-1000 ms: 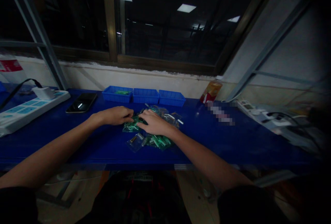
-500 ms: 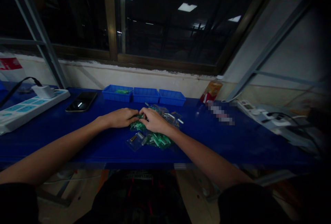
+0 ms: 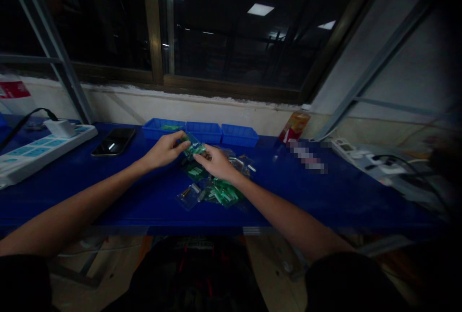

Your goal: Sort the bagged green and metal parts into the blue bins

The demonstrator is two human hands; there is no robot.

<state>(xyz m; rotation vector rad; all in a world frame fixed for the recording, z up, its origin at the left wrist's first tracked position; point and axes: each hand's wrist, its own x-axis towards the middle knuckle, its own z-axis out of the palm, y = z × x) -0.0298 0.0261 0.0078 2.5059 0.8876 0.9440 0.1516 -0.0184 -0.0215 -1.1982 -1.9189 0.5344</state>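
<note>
A small green-tinted plastic bag [image 3: 195, 145] is stretched between my two hands, above the pile on the blue table. My left hand [image 3: 169, 148] pinches its left end between thumb and fingers. The right end is gripped by my right hand [image 3: 215, 161], closed with the thumb on top. Beneath them lie more green bags [image 3: 224, 193] holding pale, short, rod-like pieces. A clear bag [image 3: 188, 195] with brass-coloured and silvery pieces lies at the pile's near left. Clear bags [image 3: 241, 163] with metallic pieces show past my right hand, which hides part of the pile.
Three blue bins [image 3: 204, 132] stand in a row behind the pile; the left one holds something green. A phone [image 3: 114, 142] and a white power strip [image 3: 46, 151] lie to the left. A bottle [image 3: 295, 127] and another power strip [image 3: 364, 160] are at the right.
My hands have lifted a green bag off the pile. My left hand moved up and slightly left, and the bag now shows spread between both hands.
</note>
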